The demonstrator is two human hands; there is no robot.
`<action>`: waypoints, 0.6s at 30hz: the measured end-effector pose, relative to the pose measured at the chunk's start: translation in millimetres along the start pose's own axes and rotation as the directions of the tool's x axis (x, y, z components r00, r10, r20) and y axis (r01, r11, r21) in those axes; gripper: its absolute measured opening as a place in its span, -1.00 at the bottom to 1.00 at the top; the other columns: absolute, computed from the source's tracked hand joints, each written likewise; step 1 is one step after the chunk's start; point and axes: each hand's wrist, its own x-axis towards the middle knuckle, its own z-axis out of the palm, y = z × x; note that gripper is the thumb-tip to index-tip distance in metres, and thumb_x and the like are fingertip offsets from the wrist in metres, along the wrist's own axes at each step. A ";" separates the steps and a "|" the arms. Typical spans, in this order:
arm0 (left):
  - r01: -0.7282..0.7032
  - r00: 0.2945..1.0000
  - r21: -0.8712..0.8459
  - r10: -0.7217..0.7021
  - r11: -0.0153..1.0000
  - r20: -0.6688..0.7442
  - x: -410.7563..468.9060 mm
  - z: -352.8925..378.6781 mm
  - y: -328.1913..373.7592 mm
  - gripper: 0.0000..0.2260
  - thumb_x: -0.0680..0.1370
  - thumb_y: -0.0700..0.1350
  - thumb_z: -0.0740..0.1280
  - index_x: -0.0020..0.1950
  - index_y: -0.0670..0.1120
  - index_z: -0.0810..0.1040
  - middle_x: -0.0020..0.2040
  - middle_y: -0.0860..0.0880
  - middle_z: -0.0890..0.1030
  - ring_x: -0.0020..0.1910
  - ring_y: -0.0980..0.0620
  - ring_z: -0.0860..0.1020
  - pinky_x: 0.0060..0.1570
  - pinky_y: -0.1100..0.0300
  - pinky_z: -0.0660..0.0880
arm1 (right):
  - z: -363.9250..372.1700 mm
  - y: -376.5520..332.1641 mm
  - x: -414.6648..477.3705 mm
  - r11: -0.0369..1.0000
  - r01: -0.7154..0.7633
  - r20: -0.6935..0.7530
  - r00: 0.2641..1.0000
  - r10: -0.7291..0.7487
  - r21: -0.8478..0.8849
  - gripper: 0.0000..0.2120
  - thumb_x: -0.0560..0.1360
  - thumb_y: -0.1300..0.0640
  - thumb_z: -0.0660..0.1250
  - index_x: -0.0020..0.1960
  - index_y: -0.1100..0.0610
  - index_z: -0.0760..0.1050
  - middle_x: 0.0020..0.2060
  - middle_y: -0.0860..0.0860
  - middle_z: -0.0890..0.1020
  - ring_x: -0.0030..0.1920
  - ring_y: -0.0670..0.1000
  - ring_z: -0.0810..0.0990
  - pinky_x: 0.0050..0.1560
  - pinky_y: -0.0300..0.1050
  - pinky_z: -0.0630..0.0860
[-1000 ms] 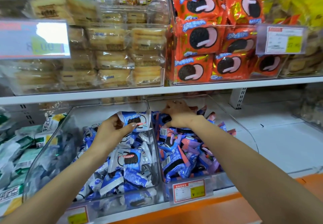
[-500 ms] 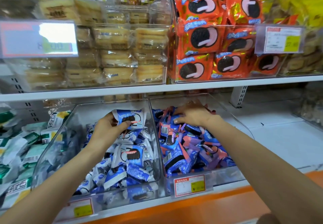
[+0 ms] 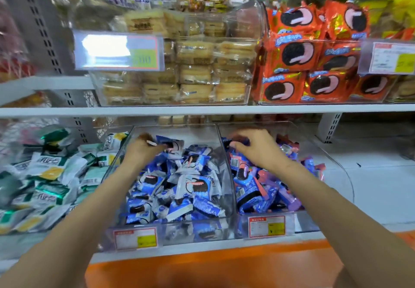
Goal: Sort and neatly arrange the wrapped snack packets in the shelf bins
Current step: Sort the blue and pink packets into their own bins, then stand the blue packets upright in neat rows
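Observation:
Two clear bins stand side by side on the lower shelf. The left bin (image 3: 221, 153) holds a heap of blue-and-white cookie packets (image 3: 186, 186). The right bin (image 3: 336, 166) holds blue, pink and purple packets (image 3: 258, 189). My left hand (image 3: 141, 150) reaches to the back of the left bin and pinches one blue-and-white packet (image 3: 169, 144) above the heap. My right hand (image 3: 256, 146) is at the back of the right bin, fingers curled round a dark blue packet (image 3: 238, 141). The view is blurred by motion.
A pile of green, white and yellow packets (image 3: 45, 175) lies to the left. The upper shelf carries a bin of pale biscuit packs (image 3: 195, 72) and orange cookie packs (image 3: 314, 63). Price tags (image 3: 134, 239) hang on the bin fronts. Bare white shelf (image 3: 370, 175) stretches right.
The view has shifted so the bins sit further right. My left hand has carried its packet deeper toward the bin's back. My right hand stays at the back of the right bin.

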 end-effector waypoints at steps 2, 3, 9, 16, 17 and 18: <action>-0.020 0.996 0.344 -0.011 0.939 0.088 -3.0 -4.9 -5.9 -0.64 0.47 0.04 0.41 -0.03 -0.21 0.38 -0.28 -0.10 0.49 -0.29 -0.09 0.47 -0.24 0.11 0.43 | 6.0 -14.5 -3.5 0.999 0.051 0.022 0.998 -0.051 0.004 -0.77 0.52 0.08 0.33 0.17 0.04 0.58 0.05 0.00 0.66 0.04 0.01 0.58 0.02 -0.14 0.45; -0.042 0.995 0.427 0.001 0.903 0.095 -6.0 -6.5 -6.9 -0.63 0.48 0.05 0.40 0.03 -0.20 0.39 -0.20 -0.11 0.52 -0.22 -0.09 0.51 -0.18 0.08 0.48 | 10.0 -20.1 -4.5 0.997 0.074 0.039 0.997 -0.073 -0.020 -0.76 0.53 0.07 0.32 0.17 0.04 0.57 0.06 0.00 0.64 0.07 0.03 0.57 0.09 -0.08 0.46; -0.211 0.972 0.401 0.235 0.892 -0.011 -15.3 -29.6 -8.0 -0.47 0.50 -0.08 0.40 0.39 -0.23 0.33 0.31 -0.20 0.47 0.25 -0.19 0.45 0.22 0.01 0.41 | 27.1 -51.1 -4.7 0.970 0.202 0.135 0.974 -0.184 -0.133 -0.73 0.57 0.04 0.26 0.26 -0.01 0.50 0.10 -0.01 0.60 0.07 0.00 0.53 0.23 -0.05 0.32; -0.308 0.942 0.461 0.335 0.833 0.025 -28.1 -65.8 -24.3 -0.70 0.52 -0.05 0.36 0.21 -0.14 0.53 0.23 -0.15 0.54 0.22 -0.15 0.47 0.15 0.05 0.41 | 60.2 -77.6 4.0 0.890 0.393 0.495 0.835 -0.239 -0.232 -0.51 0.51 -0.17 0.27 0.41 -0.13 0.32 0.41 -0.07 0.34 0.41 0.02 0.27 0.41 0.07 0.09; -0.316 0.938 0.478 0.346 0.819 0.027 -31.1 -69.9 -26.7 -0.71 0.51 -0.04 0.37 0.18 -0.14 0.55 0.21 -0.16 0.55 0.21 -0.17 0.46 0.13 0.04 0.40 | 64.5 -79.3 4.1 0.859 0.425 0.562 0.800 -0.209 -0.285 -0.47 0.48 -0.20 0.28 0.42 -0.14 0.31 0.45 -0.08 0.29 0.44 0.00 0.22 0.44 0.13 0.00; -0.320 0.936 0.494 0.351 0.808 0.032 -34.6 -74.3 -28.6 -0.72 0.51 -0.05 0.37 0.18 -0.13 0.55 0.20 -0.17 0.54 0.20 -0.18 0.45 0.12 0.04 0.38 | 67.8 -79.7 5.1 0.828 0.444 0.603 0.780 -0.169 -0.342 -0.45 0.47 -0.21 0.29 0.42 -0.13 0.31 0.46 -0.09 0.25 0.46 -0.01 0.19 0.45 0.17 -0.05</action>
